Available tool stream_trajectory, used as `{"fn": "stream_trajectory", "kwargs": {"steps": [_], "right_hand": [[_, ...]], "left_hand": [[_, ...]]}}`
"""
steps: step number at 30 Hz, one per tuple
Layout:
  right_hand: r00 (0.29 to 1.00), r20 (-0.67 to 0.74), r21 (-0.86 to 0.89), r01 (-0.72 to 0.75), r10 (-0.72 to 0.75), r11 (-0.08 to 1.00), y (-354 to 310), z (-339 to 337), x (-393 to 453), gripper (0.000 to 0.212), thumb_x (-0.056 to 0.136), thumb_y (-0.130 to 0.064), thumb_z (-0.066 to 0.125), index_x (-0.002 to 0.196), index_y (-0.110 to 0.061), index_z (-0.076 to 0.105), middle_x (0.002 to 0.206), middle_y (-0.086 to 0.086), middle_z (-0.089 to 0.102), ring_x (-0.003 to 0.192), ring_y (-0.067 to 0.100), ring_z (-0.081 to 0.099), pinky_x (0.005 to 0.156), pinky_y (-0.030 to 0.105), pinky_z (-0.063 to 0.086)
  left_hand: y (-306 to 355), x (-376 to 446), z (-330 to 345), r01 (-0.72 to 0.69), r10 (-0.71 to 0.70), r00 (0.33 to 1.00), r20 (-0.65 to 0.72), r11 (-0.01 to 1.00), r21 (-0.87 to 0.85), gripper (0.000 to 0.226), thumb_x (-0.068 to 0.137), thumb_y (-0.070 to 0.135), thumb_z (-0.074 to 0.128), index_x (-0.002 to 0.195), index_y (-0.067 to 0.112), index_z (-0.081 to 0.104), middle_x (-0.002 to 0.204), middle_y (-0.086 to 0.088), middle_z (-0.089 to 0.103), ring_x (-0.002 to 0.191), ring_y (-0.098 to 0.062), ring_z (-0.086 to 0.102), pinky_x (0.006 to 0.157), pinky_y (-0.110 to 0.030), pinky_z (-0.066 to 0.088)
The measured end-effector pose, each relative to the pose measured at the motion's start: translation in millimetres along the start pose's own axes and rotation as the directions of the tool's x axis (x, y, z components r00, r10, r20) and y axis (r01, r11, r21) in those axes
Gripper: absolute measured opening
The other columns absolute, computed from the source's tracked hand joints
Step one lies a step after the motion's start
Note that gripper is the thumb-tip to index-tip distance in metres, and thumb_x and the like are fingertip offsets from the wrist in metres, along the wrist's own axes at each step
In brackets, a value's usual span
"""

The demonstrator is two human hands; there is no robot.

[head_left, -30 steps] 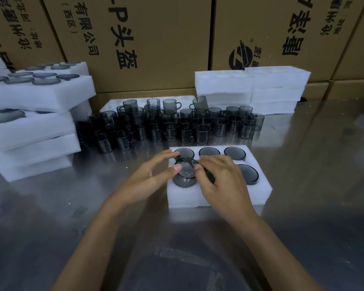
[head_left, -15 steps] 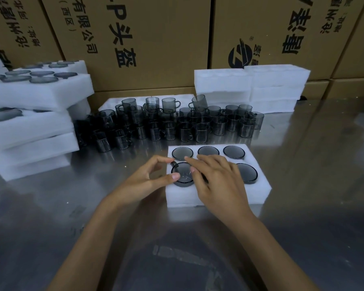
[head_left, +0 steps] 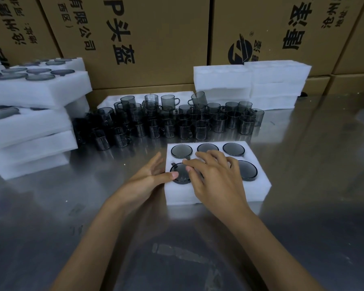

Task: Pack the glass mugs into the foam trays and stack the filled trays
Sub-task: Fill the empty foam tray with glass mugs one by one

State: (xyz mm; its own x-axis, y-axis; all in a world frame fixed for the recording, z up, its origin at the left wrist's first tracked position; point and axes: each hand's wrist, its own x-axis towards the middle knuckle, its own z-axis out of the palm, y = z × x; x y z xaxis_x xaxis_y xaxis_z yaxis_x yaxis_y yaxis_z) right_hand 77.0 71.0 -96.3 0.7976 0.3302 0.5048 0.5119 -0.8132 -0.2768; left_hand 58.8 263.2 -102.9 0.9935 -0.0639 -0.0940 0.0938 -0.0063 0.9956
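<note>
A white foam tray (head_left: 259, 186) lies on the steel table in front of me. Dark glass mugs sit upside down in its holes, such as the back-left one (head_left: 181, 150) and the front-right one (head_left: 247, 170). The front-left mug (head_left: 180, 175) is sunk into its hole. My left hand (head_left: 144, 181) is at the tray's left edge with spread fingers, its thumb tip on that mug. My right hand (head_left: 214, 177) lies flat over the tray's middle, fingertips on the same mug. It hides the front-middle hole.
Several loose smoky glass mugs (head_left: 187, 120) stand in a crowd behind the tray. A stack of filled foam trays (head_left: 29, 122) is at the left, and empty foam trays (head_left: 250, 85) are stacked at the back right. Cardboard boxes (head_left: 156, 38) wall the back of the table (head_left: 303, 206).
The front-left mug, pinched between both hands and standing high in its hole, has gone down level with the foam. Both hands have opened and flattened onto it.
</note>
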Motion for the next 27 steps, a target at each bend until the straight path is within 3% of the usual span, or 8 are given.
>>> {"fn": "stream_trajectory", "kwargs": {"steps": [4, 8, 11, 14, 16, 20, 24, 27], "right_hand": [[0.996, 0.094, 0.008, 0.001, -0.002, 1.000, 0.6, -3.3, -0.9, 0.034, 0.101, -0.041, 0.041, 0.128, -0.042, 0.062, 0.141, -0.013, 0.056, 0.136, 0.015, 0.038, 0.104, 0.040, 0.024], [1.000, 0.021, 0.046, -0.008, 0.007, 0.999, 11.6, -16.7, -0.2, 0.036, 0.098, -0.043, 0.045, 0.129, -0.041, 0.063, 0.143, -0.014, 0.053, 0.135, 0.015, 0.041, 0.105, 0.039, 0.026], [0.928, -0.181, 0.055, -0.321, 0.326, 0.945, 35.0, -32.8, 6.0, 0.041, 0.097, -0.043, 0.047, 0.132, -0.026, 0.061, 0.139, -0.003, 0.057, 0.131, 0.025, 0.045, 0.102, 0.044, 0.032], [0.738, 0.128, 0.066, -0.673, 0.663, 0.736, 74.1, -36.6, 9.9, 0.056, 0.098, -0.051, 0.043, 0.120, -0.004, 0.063, 0.135, 0.016, 0.056, 0.127, 0.036, 0.046, 0.106, 0.048, 0.035], [0.631, 0.365, 0.288, -0.776, 0.685, 0.561, 86.3, -38.2, 9.3, 0.057, 0.096, -0.055, 0.047, 0.101, -0.002, 0.069, 0.117, 0.018, 0.067, 0.104, 0.033, 0.060, 0.092, 0.043, 0.047], [0.665, 0.418, 0.637, -0.700, 0.619, 0.322, 91.7, -44.0, 13.8, 0.031, 0.087, -0.058, 0.064, 0.094, -0.031, 0.078, 0.089, -0.007, 0.077, 0.085, 0.011, 0.069, 0.070, 0.030, 0.050], [0.762, 0.525, 0.823, -0.568, 0.379, 0.002, 91.5, -39.9, 11.7, 0.044, 0.088, -0.053, 0.066, 0.129, -0.036, 0.063, 0.120, -0.004, 0.072, 0.112, 0.022, 0.068, 0.098, 0.046, 0.051], [0.782, 0.562, 0.827, -0.518, 0.271, -0.221, 79.2, -39.7, 8.7, 0.043, 0.092, -0.044, 0.062, 0.131, -0.025, 0.064, 0.128, 0.006, 0.068, 0.119, 0.028, 0.064, 0.108, 0.052, 0.043]], "left_hand": [[7.8, -6.3, 16.2, 0.002, 0.003, 0.999, -0.052, 0.995, 0.100, 0.037, 0.080, 0.027, 0.064, 0.117, 0.029, 0.069, 0.116, -0.003, 0.073, 0.112, -0.024, 0.067, 0.101, -0.042, 0.048], [11.9, -12.3, 28.0, -0.026, 0.062, 0.976, -0.208, 0.985, 0.172, 0.026, 0.086, 0.020, 0.061, 0.104, 0.034, 0.073, 0.106, 0.006, 0.075, 0.102, -0.014, 0.070, 0.086, -0.027, 0.051], [16.9, -16.8, 30.5, -0.033, 0.068, 0.980, -0.187, 0.982, 0.188, 0.031, 0.089, 0.016, 0.059, 0.109, 0.034, 0.073, 0.115, 0.004, 0.072, 0.106, -0.013, 0.068, 0.099, -0.035, 0.050], [17.3, -16.3, 33.0, -0.060, 0.092, 0.975, -0.202, 0.985, 0.159, 0.041, 0.088, 0.022, 0.061, 0.121, 0.046, 0.065, 0.119, 0.004, 0.070, 0.110, -0.011, 0.067, 0.105, -0.037, 0.047], [14.4, -15.1, 32.1, -0.094, 0.111, 0.979, -0.170, 0.990, 0.108, 0.047, 0.087, 0.029, 0.063, 0.130, 0.049, 0.058, 0.120, 0.008, 0.071, 0.112, -0.009, 0.066, 0.103, -0.034, 0.048], [9.8, -9.7, 30.1, -0.168, 0.162, 0.984, -0.079, 0.983, -0.068, 0.054, 0.097, 0.021, 0.057, 0.141, 0.049, 0.045, 0.136, 0.012, 0.061, 0.122, -0.011, 0.061, 0.101, -0.038, 0.048], [15.2, -4.6, 23.8, -0.236, 0.249, 0.969, 0.009, 0.928, -0.289, 0.046, 0.100, 0.035, 0.048, 0.145, 0.039, 0.045, 0.144, 0.001, 0.056, 0.128, -0.024, 0.057, 0.099, -0.051, 0.049], [15.1, -1.3, 24.8, -0.259, 0.170, 0.964, -0.202, 0.764, -0.591, 0.050, 0.088, 0.042, 0.057, 0.136, 0.028, 0.057, 0.133, -0.004, 0.064, 0.114, -0.027, 0.065, 0.078, -0.045, 0.057]]}}
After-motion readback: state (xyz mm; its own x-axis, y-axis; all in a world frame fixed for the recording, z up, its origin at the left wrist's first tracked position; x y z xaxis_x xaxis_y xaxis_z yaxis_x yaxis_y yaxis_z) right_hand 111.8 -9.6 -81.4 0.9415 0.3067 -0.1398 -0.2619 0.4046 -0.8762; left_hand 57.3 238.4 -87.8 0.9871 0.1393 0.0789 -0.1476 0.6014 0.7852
